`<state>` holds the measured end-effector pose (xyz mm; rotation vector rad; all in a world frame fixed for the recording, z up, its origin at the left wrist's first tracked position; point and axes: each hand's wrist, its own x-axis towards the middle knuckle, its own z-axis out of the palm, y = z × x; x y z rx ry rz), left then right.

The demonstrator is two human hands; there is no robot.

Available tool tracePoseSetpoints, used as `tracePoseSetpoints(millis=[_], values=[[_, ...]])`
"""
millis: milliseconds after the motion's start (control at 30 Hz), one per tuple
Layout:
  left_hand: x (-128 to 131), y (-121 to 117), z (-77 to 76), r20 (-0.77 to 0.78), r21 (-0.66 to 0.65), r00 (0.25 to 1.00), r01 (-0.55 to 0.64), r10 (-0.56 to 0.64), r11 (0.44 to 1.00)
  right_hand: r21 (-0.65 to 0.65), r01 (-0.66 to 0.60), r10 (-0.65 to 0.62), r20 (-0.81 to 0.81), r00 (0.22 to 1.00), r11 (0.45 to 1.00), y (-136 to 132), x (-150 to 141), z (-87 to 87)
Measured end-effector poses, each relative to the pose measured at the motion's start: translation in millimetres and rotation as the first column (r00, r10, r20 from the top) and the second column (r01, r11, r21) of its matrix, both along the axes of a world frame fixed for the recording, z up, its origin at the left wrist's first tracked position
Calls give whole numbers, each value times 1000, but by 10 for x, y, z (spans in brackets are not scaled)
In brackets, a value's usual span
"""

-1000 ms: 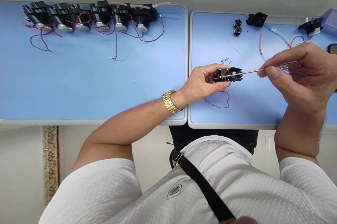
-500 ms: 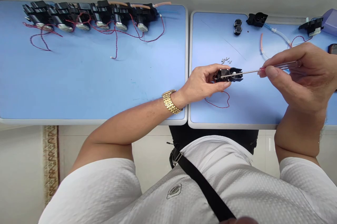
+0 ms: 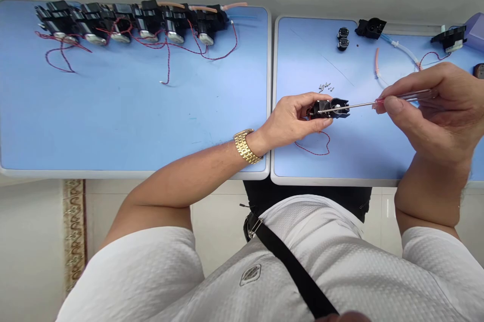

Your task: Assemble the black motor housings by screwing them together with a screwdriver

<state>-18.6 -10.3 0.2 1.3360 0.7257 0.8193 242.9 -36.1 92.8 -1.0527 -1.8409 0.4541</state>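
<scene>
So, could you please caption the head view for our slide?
Left hand holds black assembly, right hand a screwdriver over it.

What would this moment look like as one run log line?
left hand: holds black plastic housing | right hand: holds clear-handled screwdriver, tip at housing | small screws: loose on blue table, beyond housing

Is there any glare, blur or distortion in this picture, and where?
Head view: pale glare whitens the blue right tabletop around the small silver metal screws; head view: the white textured shirt sleeves look stretched toward the lower corners; head view: no obvious motion blur on the bare right hand, but dark areas of the black plastic assembly lose detail.
</scene>
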Motion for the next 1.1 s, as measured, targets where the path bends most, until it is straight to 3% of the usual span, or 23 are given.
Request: tracePoseSetpoints(millis=[400, 1100], values=[[6, -1, -30, -28, 30, 999, -14, 15, 999, -31, 79, -78, 31, 996, 996, -18, -24, 12], [13, -10, -48, -64, 59, 998, -25, 28, 998, -17, 59, -58, 46, 997, 998, -17, -19, 6]])
